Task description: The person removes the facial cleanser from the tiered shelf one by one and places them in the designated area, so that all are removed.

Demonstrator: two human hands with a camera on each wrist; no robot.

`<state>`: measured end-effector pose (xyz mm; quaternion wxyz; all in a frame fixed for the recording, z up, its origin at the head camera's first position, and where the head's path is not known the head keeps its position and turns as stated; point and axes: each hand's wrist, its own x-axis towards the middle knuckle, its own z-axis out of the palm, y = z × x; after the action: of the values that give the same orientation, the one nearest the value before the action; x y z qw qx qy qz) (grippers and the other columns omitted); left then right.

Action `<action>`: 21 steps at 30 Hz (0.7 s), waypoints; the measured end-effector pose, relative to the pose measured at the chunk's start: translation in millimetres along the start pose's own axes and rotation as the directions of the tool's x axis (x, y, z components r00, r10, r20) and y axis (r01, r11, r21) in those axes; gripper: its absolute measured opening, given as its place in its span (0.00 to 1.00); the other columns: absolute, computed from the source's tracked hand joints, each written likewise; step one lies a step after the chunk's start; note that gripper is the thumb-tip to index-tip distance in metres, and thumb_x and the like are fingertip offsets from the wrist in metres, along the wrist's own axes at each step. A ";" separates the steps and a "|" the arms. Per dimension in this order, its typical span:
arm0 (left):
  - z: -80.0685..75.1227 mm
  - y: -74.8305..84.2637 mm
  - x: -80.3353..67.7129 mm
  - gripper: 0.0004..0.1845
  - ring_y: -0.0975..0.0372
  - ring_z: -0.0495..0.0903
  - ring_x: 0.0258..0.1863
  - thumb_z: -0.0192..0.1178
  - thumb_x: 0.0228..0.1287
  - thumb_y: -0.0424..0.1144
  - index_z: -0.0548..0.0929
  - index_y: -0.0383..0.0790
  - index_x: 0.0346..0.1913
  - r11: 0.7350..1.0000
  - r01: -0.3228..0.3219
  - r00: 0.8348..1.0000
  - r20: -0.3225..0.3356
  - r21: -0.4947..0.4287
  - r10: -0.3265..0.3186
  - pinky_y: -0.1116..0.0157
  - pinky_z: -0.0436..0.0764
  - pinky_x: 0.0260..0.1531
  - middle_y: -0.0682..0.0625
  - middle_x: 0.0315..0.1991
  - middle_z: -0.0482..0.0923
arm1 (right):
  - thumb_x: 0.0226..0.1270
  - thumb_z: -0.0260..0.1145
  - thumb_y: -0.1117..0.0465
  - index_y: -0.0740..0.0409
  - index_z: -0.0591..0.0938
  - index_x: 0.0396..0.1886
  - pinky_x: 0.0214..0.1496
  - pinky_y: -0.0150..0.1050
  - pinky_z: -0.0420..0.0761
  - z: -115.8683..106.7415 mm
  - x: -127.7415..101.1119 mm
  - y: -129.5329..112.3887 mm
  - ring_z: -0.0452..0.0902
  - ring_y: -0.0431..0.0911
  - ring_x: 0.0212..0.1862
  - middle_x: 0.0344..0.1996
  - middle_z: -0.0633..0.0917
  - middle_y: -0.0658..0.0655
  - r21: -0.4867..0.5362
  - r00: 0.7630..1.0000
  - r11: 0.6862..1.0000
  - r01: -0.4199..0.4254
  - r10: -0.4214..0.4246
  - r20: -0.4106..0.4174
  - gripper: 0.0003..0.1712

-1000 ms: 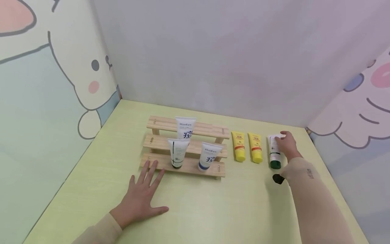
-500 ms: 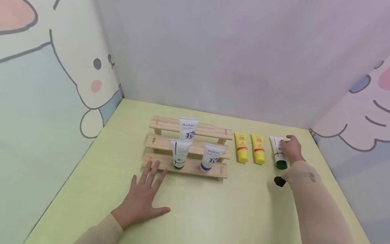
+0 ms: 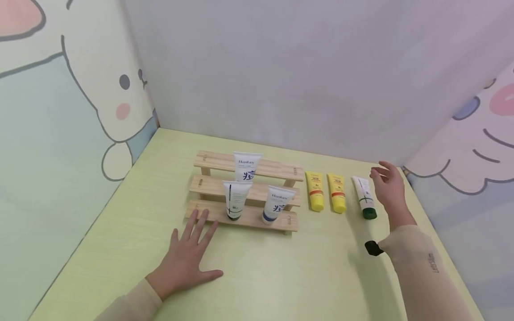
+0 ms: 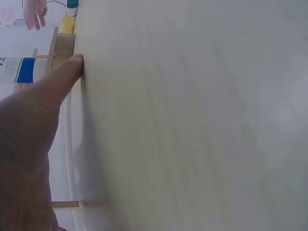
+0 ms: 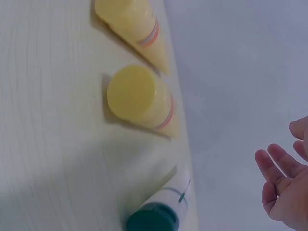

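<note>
My left hand (image 3: 186, 263) lies spread on the table, its fingertips at the lowest step of a wooden three-step rack (image 3: 209, 214). In the left wrist view its thumb (image 4: 67, 70) points towards the rack. My right hand (image 3: 389, 187) hovers with bent, loose fingers, holding nothing, just right of a white tube with a green cap (image 3: 365, 198), which lies on the table. On the rack stand a white Hankey tube (image 3: 246, 166) at the back, a white tube with a dark cap (image 3: 236, 199) and a blue-banded Hankey tube (image 3: 276, 204) in front.
Two yellow tubes, one left (image 3: 315, 191) and one right (image 3: 337, 192), lie between the rack and the green-capped tube. Printed cartoon walls border the pale green table (image 3: 281, 276) at left and right. A plain wall (image 3: 273, 80) closes the back.
My right hand has let go of the green-capped tube and lifted up and to the right. That tube now lies slightly slanted. The left hand has stayed in place.
</note>
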<state>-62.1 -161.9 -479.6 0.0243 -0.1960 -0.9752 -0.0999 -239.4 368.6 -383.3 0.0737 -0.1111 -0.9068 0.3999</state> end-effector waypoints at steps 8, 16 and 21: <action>-0.1 -1.3 0.7 0.64 0.39 0.43 0.84 0.65 0.52 0.79 0.59 0.43 0.83 1.000 -0.003 1.000 -0.014 0.020 0.004 0.22 0.69 0.58 0.37 0.86 0.42 | 0.83 0.58 0.56 0.51 0.66 0.80 0.58 0.15 0.73 20.2 -49.6 -50.9 0.78 0.23 0.54 0.63 0.82 0.50 0.175 0.955 0.939 0.296 -0.290 -0.057 0.30; 0.6 -1.1 0.1 0.63 0.39 0.44 0.84 0.66 0.51 0.79 0.60 0.43 0.83 1.000 -0.007 1.000 -0.022 0.018 0.007 0.22 0.69 0.57 0.37 0.86 0.43 | 0.70 0.62 0.80 0.66 0.72 0.74 0.68 0.26 0.72 56.1 -82.0 -105.6 0.82 0.34 0.59 0.60 0.84 0.44 0.360 0.751 0.702 0.614 -0.660 0.006 0.33; -0.6 0.1 -1.4 0.64 0.39 0.43 0.84 0.66 0.51 0.79 0.59 0.44 0.83 1.000 -0.002 1.000 -0.004 -0.003 0.002 0.21 0.68 0.57 0.38 0.86 0.42 | 0.68 0.66 0.78 0.62 0.71 0.75 0.74 0.30 0.68 68.4 -91.4 -139.9 0.80 0.39 0.64 0.64 0.83 0.61 0.314 0.681 0.675 0.668 -0.724 0.107 0.36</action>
<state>-60.8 -162.5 -479.1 0.0258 -0.1967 -0.9748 -0.1018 -186.5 204.6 -329.4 0.1324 0.3007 -0.8242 0.4613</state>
